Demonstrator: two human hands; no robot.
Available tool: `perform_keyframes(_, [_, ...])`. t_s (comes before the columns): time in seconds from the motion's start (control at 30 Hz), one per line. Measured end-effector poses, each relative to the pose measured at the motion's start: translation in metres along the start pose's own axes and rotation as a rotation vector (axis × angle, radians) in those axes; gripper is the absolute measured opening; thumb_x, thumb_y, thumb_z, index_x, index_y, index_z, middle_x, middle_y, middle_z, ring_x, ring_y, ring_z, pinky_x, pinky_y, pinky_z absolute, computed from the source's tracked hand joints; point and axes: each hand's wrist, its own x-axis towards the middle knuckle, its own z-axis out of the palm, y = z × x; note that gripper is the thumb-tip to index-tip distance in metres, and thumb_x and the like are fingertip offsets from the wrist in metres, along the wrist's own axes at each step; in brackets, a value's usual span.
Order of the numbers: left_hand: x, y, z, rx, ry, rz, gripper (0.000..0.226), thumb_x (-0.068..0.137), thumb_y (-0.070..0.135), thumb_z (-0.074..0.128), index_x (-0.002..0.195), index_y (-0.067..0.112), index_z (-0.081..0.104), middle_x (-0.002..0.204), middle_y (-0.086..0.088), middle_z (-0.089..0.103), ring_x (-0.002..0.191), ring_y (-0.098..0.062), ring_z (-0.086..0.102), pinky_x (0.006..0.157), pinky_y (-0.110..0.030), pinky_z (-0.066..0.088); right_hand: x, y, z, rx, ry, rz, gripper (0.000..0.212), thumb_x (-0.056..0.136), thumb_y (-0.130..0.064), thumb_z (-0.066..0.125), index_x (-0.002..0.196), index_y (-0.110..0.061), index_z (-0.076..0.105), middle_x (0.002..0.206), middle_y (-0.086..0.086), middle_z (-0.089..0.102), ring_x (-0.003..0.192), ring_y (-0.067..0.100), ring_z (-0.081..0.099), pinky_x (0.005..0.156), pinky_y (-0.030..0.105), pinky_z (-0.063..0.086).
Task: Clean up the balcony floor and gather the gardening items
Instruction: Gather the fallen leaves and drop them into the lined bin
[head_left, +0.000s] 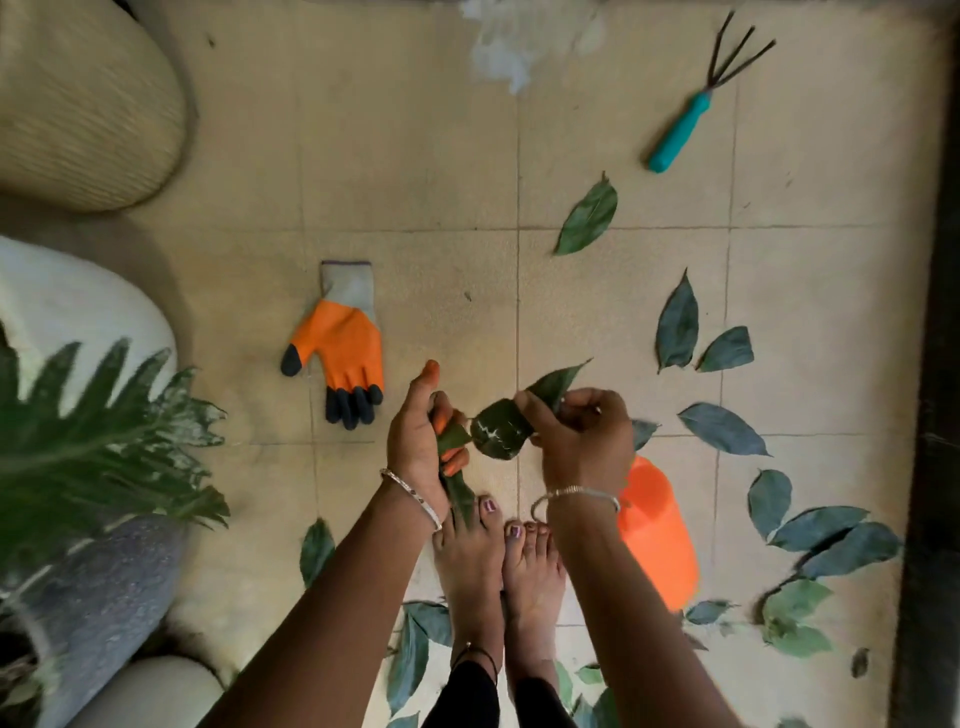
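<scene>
My left hand (415, 436) grips a bunch of green leaves (457, 488) that hang down past my wrist. My right hand (587, 436) pinches a curled leaf (501, 431) and a longer leaf (556, 382) between the two hands. An orange glove with black fingertips (343, 348) lies flat on the tiled floor to the left of my hands. A hand rake with a teal handle (680, 132) lies at the upper right. Several loose leaves (675, 325) are scattered over the floor on the right and around my bare feet (498, 566).
An orange object (657, 530) lies on the floor partly behind my right wrist. Ribbed beige pot (78, 104), white pot (67, 306) and grey pot (98, 597) with a leafy plant (93, 441) line the left side. A dark wall edge (935, 415) runs down the right.
</scene>
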Motion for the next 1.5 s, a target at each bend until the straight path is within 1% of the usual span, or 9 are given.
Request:
perform_keyframes(0.3, [-0.051,0.072,0.08,0.013,-0.147,-0.036,0.045,0.093,0.05,0.055,0.065,0.015,0.054,0.06,-0.004,0.057,0.046,-0.013,0.045,0.039,-0.021,0.03,-0.02,-0.109,-0.034,-0.293,-0.005,-0.672,0.016,0.074,-0.003,0.079,0.079,-0.015,0.07,0.078,-0.002,0.065,0.063,0.008,0.061,0.058,0.027,0.053])
perform_keyframes(0.6, [-0.034,0.123,0.12,-0.003,-0.234,-0.285,0.045,0.075,0.054,0.073,0.09,0.011,0.069,0.091,-0.013,0.062,0.087,-0.028,0.06,0.108,-0.043,0.041,-0.016,-0.131,0.0,-0.547,-0.226,-0.899,0.03,0.071,-0.017,0.05,0.087,-0.013,0.075,0.085,0.005,0.069,0.078,0.03,0.061,0.075,0.034,0.051])
perform_keyframes(0.8, [0.006,0.139,0.145,0.144,-0.206,-0.292,0.031,0.102,0.035,0.044,0.082,0.014,0.053,0.06,-0.003,0.054,0.048,-0.014,0.054,0.041,-0.024,0.036,0.035,-0.131,0.006,-0.068,-0.086,-0.488,0.027,0.074,-0.008,0.049,0.08,-0.018,0.073,0.082,-0.009,0.072,0.079,0.008,0.066,0.072,0.024,0.052])
perform_keyframes(0.87, [0.028,0.147,0.15,0.211,-0.162,-0.23,0.032,0.102,0.039,0.043,0.086,0.014,0.054,0.053,0.0,0.056,0.035,-0.01,0.051,0.088,-0.027,0.05,0.083,-0.114,0.012,-0.084,0.092,-0.293,0.02,0.079,-0.008,0.053,0.087,-0.019,0.068,0.082,-0.006,0.069,0.073,0.01,0.065,0.065,0.03,0.054])
perform_keyframes(0.9, [0.041,0.15,0.152,0.244,-0.148,-0.2,0.033,0.101,0.042,0.044,0.088,0.014,0.056,0.054,0.0,0.056,0.035,-0.009,0.052,0.05,-0.015,0.054,0.111,-0.104,0.017,-0.129,0.151,-0.192,0.017,0.082,-0.01,0.057,0.095,-0.017,0.066,0.086,-0.004,0.069,0.074,0.012,0.065,0.066,0.034,0.055])
perform_keyframes(0.97, [0.064,0.154,0.158,0.337,-0.149,-0.154,0.038,0.095,0.05,0.049,0.089,0.014,0.059,0.065,-0.001,0.057,0.039,-0.007,0.054,0.036,-0.014,0.043,0.163,-0.087,0.029,-0.218,0.156,0.009,0.027,0.086,-0.02,0.067,0.112,-0.017,0.06,0.099,0.002,0.067,0.08,0.016,0.064,0.075,0.04,0.057])
perform_keyframes(1.13, [0.118,0.162,0.174,0.505,-0.242,-0.098,0.069,0.037,0.067,0.088,0.077,0.018,0.063,0.062,0.001,0.057,0.044,-0.009,0.047,0.037,-0.018,0.039,0.257,-0.091,0.081,-0.269,0.039,0.093,0.058,0.082,-0.032,0.076,0.129,-0.017,0.047,0.125,0.006,0.056,0.109,0.021,0.057,0.094,0.039,0.052])
perform_keyframes(1.33, [0.141,0.162,0.183,0.499,-0.29,-0.132,0.021,0.07,0.031,0.075,0.076,0.018,0.06,0.066,0.002,0.057,0.048,-0.008,0.049,0.042,-0.019,0.041,0.283,-0.096,0.111,-0.459,-0.028,0.024,0.025,0.093,-0.022,0.063,0.116,-0.011,0.059,0.107,0.008,0.065,0.097,0.024,0.062,0.083,0.036,0.053])
perform_keyframes(1.5, [0.126,0.165,0.194,0.488,-0.251,-0.174,0.014,0.085,0.026,0.066,0.083,0.012,0.063,0.072,-0.002,0.069,0.054,-0.01,0.062,0.048,-0.02,0.051,0.238,-0.116,0.069,-0.057,-0.018,0.167,0.029,0.079,-0.021,0.079,0.1,-0.016,0.06,0.092,-0.004,0.062,0.08,0.01,0.061,0.073,0.025,0.054])
